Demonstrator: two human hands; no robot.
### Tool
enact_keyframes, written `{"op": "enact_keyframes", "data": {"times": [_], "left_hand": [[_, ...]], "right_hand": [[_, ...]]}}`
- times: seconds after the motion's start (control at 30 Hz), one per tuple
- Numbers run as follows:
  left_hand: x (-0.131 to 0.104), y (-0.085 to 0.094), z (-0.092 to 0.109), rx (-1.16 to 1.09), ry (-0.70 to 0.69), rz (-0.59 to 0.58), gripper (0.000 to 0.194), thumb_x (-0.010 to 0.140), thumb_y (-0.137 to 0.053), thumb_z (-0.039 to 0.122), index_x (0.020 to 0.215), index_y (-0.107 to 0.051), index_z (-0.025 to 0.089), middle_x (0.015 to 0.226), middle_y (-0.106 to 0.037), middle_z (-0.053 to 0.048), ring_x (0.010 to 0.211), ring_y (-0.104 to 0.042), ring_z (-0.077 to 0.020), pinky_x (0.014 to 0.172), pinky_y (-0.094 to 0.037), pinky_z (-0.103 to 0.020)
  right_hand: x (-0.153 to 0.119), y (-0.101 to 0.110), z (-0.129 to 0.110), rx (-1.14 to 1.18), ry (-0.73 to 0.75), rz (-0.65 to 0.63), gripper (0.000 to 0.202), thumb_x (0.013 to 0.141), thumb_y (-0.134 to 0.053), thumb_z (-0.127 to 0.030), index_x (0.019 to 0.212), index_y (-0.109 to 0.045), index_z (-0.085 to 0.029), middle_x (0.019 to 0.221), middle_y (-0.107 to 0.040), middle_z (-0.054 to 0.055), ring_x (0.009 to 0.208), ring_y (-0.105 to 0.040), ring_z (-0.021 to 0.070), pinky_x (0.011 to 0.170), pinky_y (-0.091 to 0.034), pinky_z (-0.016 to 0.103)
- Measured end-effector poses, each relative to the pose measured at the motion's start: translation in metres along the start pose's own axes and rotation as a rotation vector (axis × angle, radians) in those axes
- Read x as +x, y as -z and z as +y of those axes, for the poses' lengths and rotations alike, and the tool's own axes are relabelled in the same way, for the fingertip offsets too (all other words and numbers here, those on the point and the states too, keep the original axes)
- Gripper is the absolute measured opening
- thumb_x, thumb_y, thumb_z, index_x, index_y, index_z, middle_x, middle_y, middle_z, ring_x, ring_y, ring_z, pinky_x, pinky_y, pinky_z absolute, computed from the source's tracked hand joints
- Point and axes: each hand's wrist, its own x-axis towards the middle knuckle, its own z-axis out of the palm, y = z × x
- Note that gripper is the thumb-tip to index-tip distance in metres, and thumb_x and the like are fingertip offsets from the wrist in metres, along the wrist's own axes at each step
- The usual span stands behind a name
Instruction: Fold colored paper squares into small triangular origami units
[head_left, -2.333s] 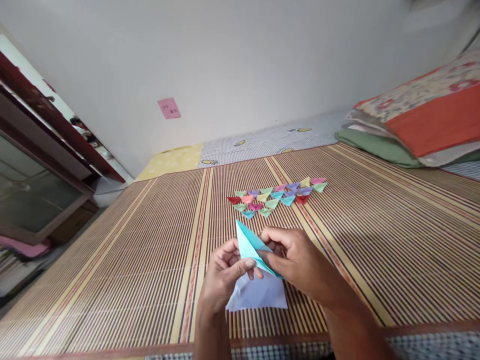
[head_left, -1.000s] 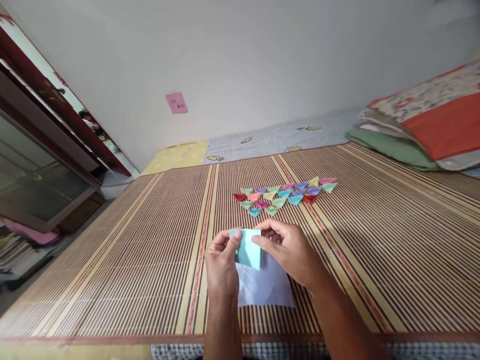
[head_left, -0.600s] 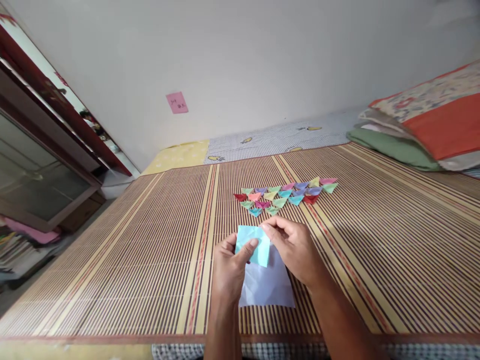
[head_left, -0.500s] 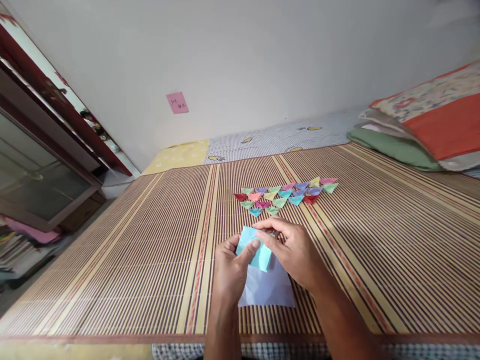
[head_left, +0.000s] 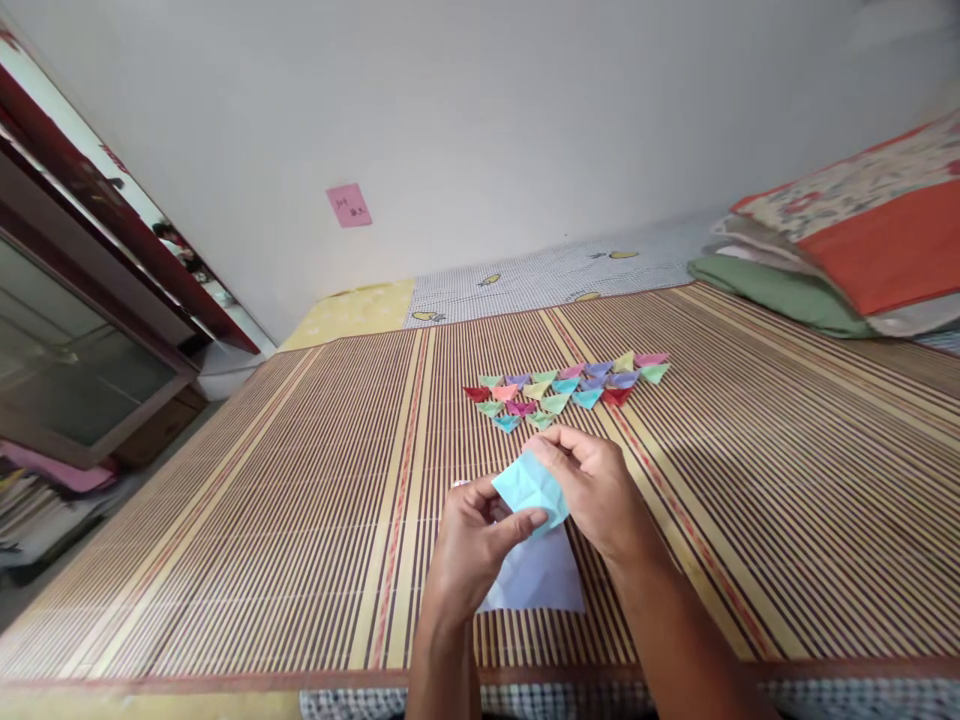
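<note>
Paper square point(head_left: 529, 485), light blue & creased, sits btwn both hands above white sheet point(head_left: 544, 580) on striped mat point(head_left: 300, 520); L hand point(head_left: 469, 545) pinches lower edge, thumb on top, R hand point(head_left: 592, 480) grips upper edge, prob. to keep it taut (folds look soft); small folded shapes point(head_left: 555, 403) lie beyond in rows, likely for easy counting

Paper point(head_left: 528, 484) lt blue; mat point(head_left: 315, 500) tan w/ dk stripes; note point(head_left: 349, 205) pink.

Looks like a bedroom in a home, judging by the striped mat point(head_left: 300, 500) over checked cloth point(head_left: 532, 265), stacked bedding point(head_left: 885, 250) and plain wall point(head_left: 525, 130).
</note>
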Motion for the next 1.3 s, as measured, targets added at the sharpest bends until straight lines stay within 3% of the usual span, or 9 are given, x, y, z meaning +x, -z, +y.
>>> {"op": "enact_keyframes", "data": {"times": [0.13, 0.3, 0.4, 0.7, 0.83, 0.93, 1.1, 1.3], "left_hand": [[0.000, 0.000, 0.001, -0.042, -0.009, -0.018, 0.037, 0.066, -0.095, 0.036, 0.090, -0.081, 0.012, 0.074, -0.071, -0.004, 0.062, -0.057, -0.0119, 0.065, -0.048, -0.026], [0.000, -0.001, 0.004, -0.020, -0.046, 0.059, 0.038, 0.066, -0.095, 0.038, 0.087, -0.077, 0.013, 0.071, -0.069, -0.003, 0.062, -0.058, -0.0127, 0.065, -0.051, -0.027], [0.000, -0.002, 0.006, -0.022, -0.074, 0.093, 0.037, 0.064, -0.095, 0.037, 0.081, -0.072, 0.014, 0.070, -0.068, -0.001, 0.062, -0.058, -0.0119, 0.062, -0.050, -0.024], [-0.001, 0.001, 0.006, -0.039, -0.107, 0.226, 0.042, 0.067, -0.093, 0.037, 0.063, -0.058, 0.016, 0.054, -0.051, 0.006, 0.048, -0.042, -0.0053, 0.047, -0.035, -0.017], [0.003, 0.003, 0.004, -0.135, -0.091, 0.301, 0.044, 0.063, -0.095, 0.039, 0.065, -0.058, 0.016, 0.053, -0.052, 0.007, 0.045, -0.041, -0.0049, 0.045, -0.034, -0.017], [0.004, 0.006, 0.003, -0.139, -0.065, 0.288, 0.044, 0.065, -0.094, 0.040, 0.066, -0.058, 0.016, 0.054, -0.052, 0.007, 0.046, -0.043, -0.0056, 0.046, -0.036, -0.018], [0.002, 0.009, 0.005, -0.073, -0.141, 0.213, 0.037, 0.072, -0.091, 0.033, 0.097, -0.069, 0.016, 0.074, -0.067, 0.001, 0.056, -0.054, -0.0079, 0.052, -0.042, -0.019], [-0.003, 0.012, 0.007, -0.051, -0.146, 0.134, 0.060, 0.079, -0.086, 0.030, 0.134, -0.064, 0.024, 0.073, -0.066, 0.003, 0.055, -0.054, -0.0093, 0.051, -0.043, -0.020]], "right_hand": [[0.001, -0.002, 0.002, 0.099, -0.031, 0.036, 0.030, 0.089, -0.068, -0.046, 0.080, -0.068, -0.017, 0.064, -0.059, -0.001, 0.057, -0.052, 0.0138, 0.051, -0.042, 0.024], [0.001, -0.001, 0.007, 0.133, -0.049, -0.137, 0.025, 0.084, -0.076, -0.041, 0.080, -0.069, -0.017, 0.068, -0.063, 0.000, 0.062, -0.057, 0.0148, 0.056, -0.045, 0.025], [0.001, -0.001, 0.009, 0.118, -0.044, -0.137, 0.027, 0.087, -0.072, -0.042, 0.076, -0.066, -0.017, 0.065, -0.058, -0.001, 0.059, -0.053, 0.0135, 0.053, -0.042, 0.024], [-0.001, -0.003, 0.003, 0.032, 0.000, -0.231, 0.044, 0.097, -0.059, -0.049, 0.066, -0.048, -0.020, 0.063, -0.036, -0.005, 0.057, -0.035, 0.0104, 0.050, -0.029, 0.023], [-0.002, -0.002, 0.000, 0.031, -0.051, -0.326, 0.036, 0.090, -0.070, -0.045, 0.071, -0.055, -0.018, 0.065, -0.045, -0.005, 0.059, -0.039, 0.0107, 0.051, -0.031, 0.023], [-0.002, -0.001, 0.001, 0.008, -0.060, -0.316, 0.035, 0.089, -0.069, -0.044, 0.069, -0.056, -0.018, 0.064, -0.045, -0.004, 0.059, -0.041, 0.0109, 0.051, -0.031, 0.023], [0.000, -0.002, 0.003, 0.024, -0.063, -0.276, 0.039, 0.089, -0.068, -0.045, 0.065, -0.052, -0.019, 0.061, -0.041, -0.005, 0.056, -0.038, 0.0103, 0.050, -0.029, 0.023], [0.000, -0.007, 0.008, 0.057, -0.087, -0.288, 0.043, 0.093, -0.062, -0.049, 0.063, -0.050, -0.020, 0.058, -0.038, -0.006, 0.053, -0.037, 0.0108, 0.048, -0.027, 0.024]]}}
